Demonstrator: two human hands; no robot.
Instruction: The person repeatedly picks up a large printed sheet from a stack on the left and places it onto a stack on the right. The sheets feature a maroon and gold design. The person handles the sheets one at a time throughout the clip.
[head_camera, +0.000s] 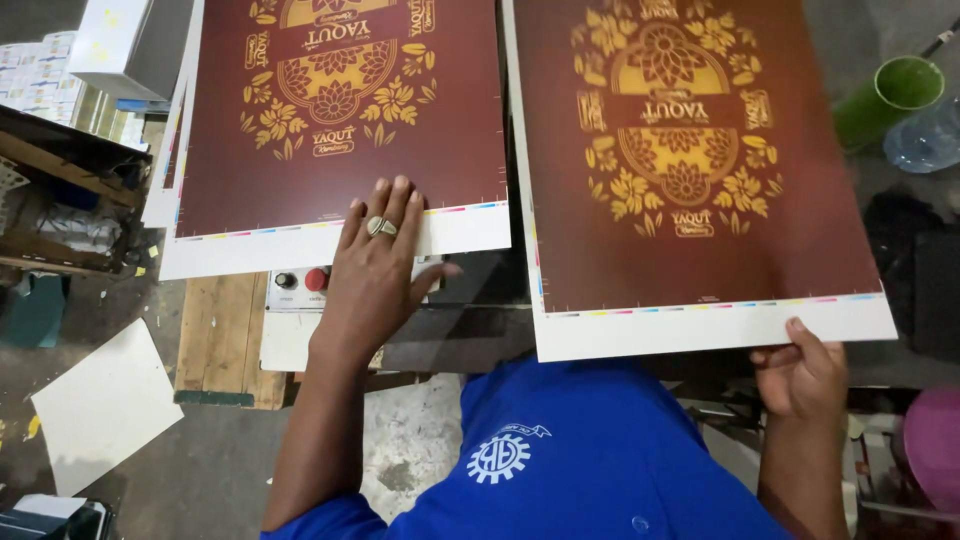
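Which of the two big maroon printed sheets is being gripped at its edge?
The right-hand sheet: the right hand pinches its white bottom margin. The left sheet only has the left hand resting flat on it.

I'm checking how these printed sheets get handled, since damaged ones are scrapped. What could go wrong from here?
1. The right hand grips only the near edge of the right printed sheet, which overhangs its support; it could sag, crease or slip.
2. The left hand presses flat on the white margin of the left sheet stack; its ring might scuff or smudge the top sheet.
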